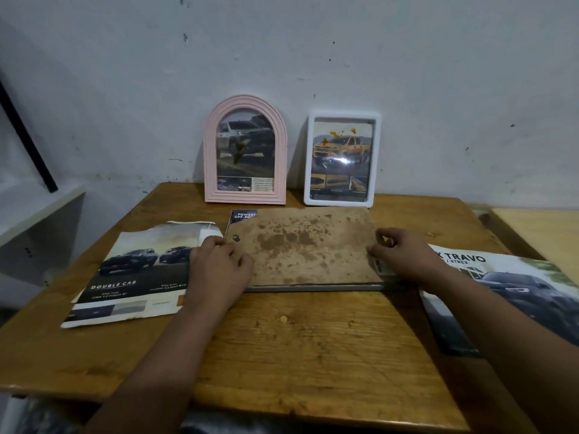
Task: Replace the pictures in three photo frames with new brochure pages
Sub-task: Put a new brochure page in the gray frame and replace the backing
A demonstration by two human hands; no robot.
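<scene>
1. A loose brochure page [134, 270] lies flat at the left of the worktop [297, 349]; its print reads "DOUBLE CAB" over dark pickup trucks.
2. The left hand [219, 270] rests on the left edge of the stained backing board [310, 245], fingers curled down against it; whether it pinches the board or only presses it, I cannot tell.
3. The board lies on the third frame [313, 288], which is face down, with only its thin grey front edge showing. A dark page corner [242, 216] reading "POWER… OFF-RO…" sticks out at the far left.
4. Judged step: seating the board. Square it with the frame on both sides, press evenly, and tuck the stray corner in so the page does not crease.
5. Behind, a pink arched frame [245, 150] and a white frame [342, 158] stand against the wall, both showing trucks.
6. The right hand [404, 255] pinches at the board's right edge.
7. Far right, a brochure [517, 292] reads "…X TRAVO" and "4TREX".
</scene>
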